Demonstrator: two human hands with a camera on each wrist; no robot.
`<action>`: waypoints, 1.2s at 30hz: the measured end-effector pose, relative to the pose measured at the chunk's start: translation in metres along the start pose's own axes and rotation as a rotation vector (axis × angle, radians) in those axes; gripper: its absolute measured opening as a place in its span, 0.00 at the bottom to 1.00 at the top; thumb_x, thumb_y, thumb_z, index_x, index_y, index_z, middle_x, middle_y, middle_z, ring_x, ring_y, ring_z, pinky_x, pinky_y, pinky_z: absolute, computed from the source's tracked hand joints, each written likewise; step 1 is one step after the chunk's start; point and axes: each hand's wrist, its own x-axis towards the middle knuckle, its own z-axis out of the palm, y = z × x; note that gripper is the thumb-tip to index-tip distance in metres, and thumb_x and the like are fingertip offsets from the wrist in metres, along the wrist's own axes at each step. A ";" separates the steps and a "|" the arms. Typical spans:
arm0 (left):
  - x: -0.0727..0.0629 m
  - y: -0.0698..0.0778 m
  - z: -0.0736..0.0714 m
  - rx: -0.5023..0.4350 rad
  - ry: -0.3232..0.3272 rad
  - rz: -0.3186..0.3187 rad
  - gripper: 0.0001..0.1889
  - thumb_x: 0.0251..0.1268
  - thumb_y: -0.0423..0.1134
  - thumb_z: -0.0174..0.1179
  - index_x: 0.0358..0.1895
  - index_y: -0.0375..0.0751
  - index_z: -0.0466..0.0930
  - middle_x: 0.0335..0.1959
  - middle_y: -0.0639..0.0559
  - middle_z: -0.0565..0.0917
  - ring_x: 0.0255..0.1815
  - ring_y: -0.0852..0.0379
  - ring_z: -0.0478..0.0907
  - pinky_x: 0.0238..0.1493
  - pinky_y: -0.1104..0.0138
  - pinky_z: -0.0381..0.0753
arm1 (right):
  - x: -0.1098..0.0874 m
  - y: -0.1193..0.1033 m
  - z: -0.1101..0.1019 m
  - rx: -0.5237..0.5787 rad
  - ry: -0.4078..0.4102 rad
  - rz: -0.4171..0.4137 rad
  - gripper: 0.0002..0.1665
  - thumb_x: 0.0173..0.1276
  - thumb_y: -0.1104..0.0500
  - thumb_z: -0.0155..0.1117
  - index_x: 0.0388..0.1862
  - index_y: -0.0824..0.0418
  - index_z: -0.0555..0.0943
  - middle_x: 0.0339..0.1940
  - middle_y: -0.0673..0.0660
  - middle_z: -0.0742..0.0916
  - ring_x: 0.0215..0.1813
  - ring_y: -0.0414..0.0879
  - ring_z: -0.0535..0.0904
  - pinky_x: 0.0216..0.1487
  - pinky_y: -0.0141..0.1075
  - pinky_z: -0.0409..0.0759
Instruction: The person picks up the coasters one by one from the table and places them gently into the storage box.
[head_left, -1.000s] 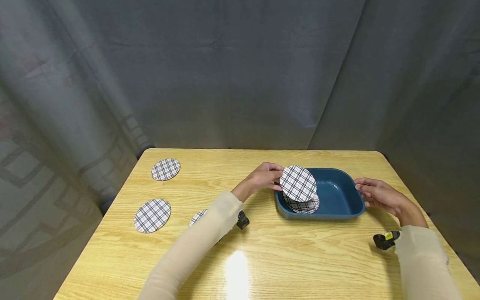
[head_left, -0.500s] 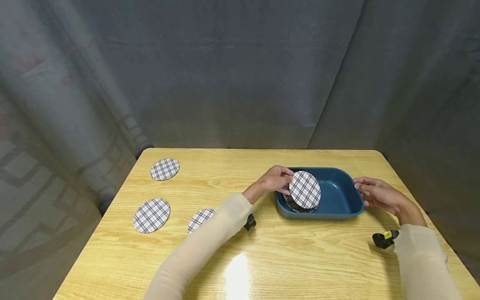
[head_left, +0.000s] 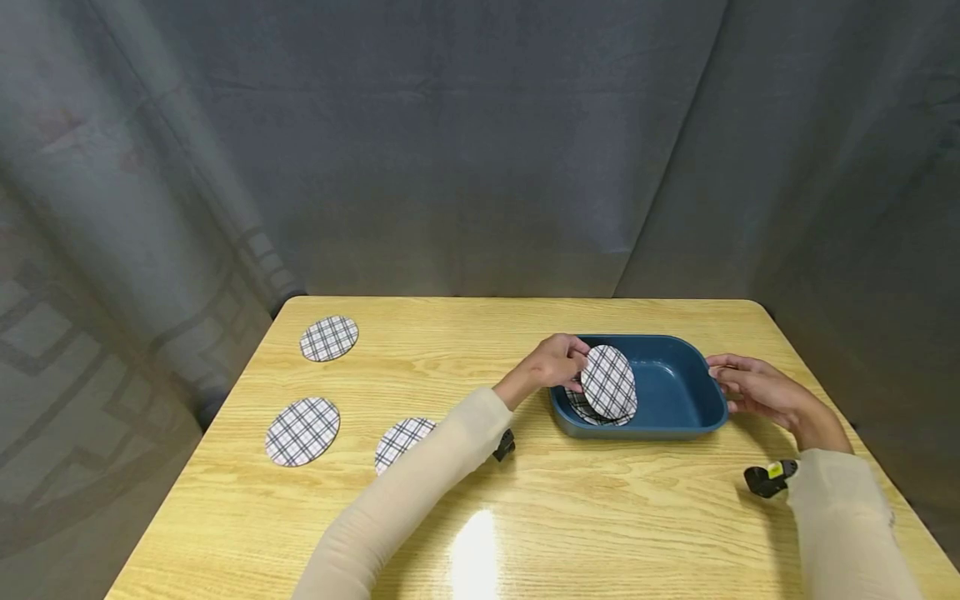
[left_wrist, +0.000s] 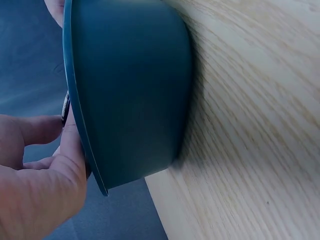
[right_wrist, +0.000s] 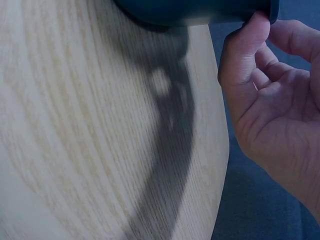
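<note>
A round black-and-white plaid coaster is pinched at its left edge by my left hand, tilted inside the left end of a deep blue tub. Beneath it lies at least one more plaid coaster, mostly covered. In the left wrist view, the thumb and fingers stand at the tub's rim, with only a thin edge of the coaster showing. My right hand holds the tub's right rim; the right wrist view has thumb and index finger meeting at that rim.
On the left of the wooden table lie a far coaster, a nearer coaster, and a third coaster partly hidden by my left sleeve. Dark curtains hang behind and beside the table.
My left hand has moved right and down, lowering the coaster from above the rim into the tub's left end. My right hand has stayed at the right rim.
</note>
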 end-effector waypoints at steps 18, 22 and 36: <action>-0.023 0.019 -0.037 0.156 0.088 0.074 0.17 0.77 0.37 0.53 0.61 0.33 0.76 0.52 0.37 0.83 0.54 0.43 0.82 0.41 0.63 0.87 | 0.001 -0.001 -0.002 -0.015 -0.016 -0.015 0.10 0.81 0.57 0.49 0.56 0.54 0.74 0.40 0.44 0.83 0.41 0.40 0.80 0.42 0.37 0.85; -0.032 0.016 -0.053 0.176 0.097 0.092 0.14 0.76 0.36 0.54 0.59 0.35 0.77 0.51 0.37 0.83 0.51 0.44 0.83 0.39 0.61 0.87 | 0.000 0.001 -0.004 -0.009 -0.021 -0.030 0.09 0.81 0.58 0.48 0.54 0.51 0.75 0.39 0.45 0.83 0.40 0.40 0.80 0.41 0.37 0.86; -0.075 -0.013 -0.128 0.456 -0.181 -0.019 0.23 0.75 0.43 0.57 0.66 0.35 0.69 0.56 0.42 0.79 0.56 0.41 0.79 0.54 0.50 0.82 | 0.001 0.002 -0.003 0.026 -0.040 -0.052 0.11 0.81 0.61 0.47 0.50 0.48 0.77 0.37 0.46 0.83 0.38 0.40 0.79 0.37 0.37 0.85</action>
